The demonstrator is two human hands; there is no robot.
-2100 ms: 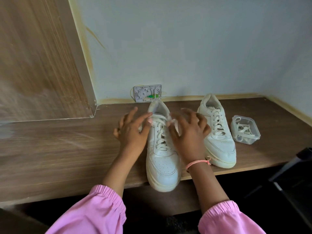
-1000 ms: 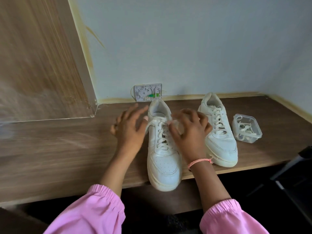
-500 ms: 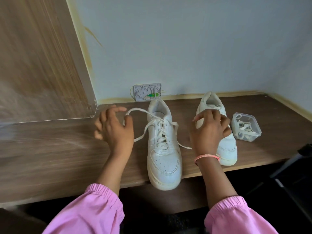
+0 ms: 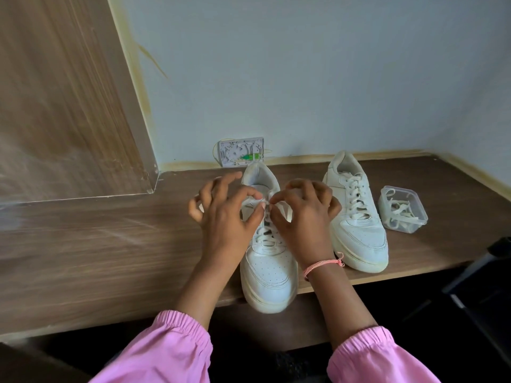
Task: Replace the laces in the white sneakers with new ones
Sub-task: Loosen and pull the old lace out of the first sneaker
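Near shoe (image 4: 269, 268) on the desk (image 4: 116, 252), toe poking out past the front edge, heel toward the back wall. Lace (image 4: 266, 236) still threaded through the lower eyelets, crossing in rows up the tongue; top ends gathered over the upper eyelets. Left hand (image 4: 225, 217) over the shoe's left side, thumb and forefinger pinching a lace end just above the tongue, other fingers spread and lifted. Right hand (image 4: 302, 217) over the shoe's right side, thumb and forefinger pinched on the other lace end, remaining fingers curled. Both fingertip pairs nearly meeting over the middle of the shoe, so each grip clamped on lace. Thin pink thread bracelet (image 4: 322, 265) around the right wrist. Pink sleeves (image 4: 166, 352) with gathered cuffs at both forearms, below the front edge.

Second shoe (image 4: 355, 214) just beside the first, to its right, fully laced, toe toward the front edge, heel near the back wall. Apart from the first shoe, though the right hand overlaps its inner side in this view.

Small clear plastic tub (image 4: 402, 210) right of the second shoe, toward the right end of the desk, lidless, holding a loose tangle of white laces (image 4: 401, 208).

White plate (image 4: 240, 152) with a green part on the wall at the back edge, behind the near shoe's heel. Wood-grain panel (image 4: 60, 100) standing at the left back corner.
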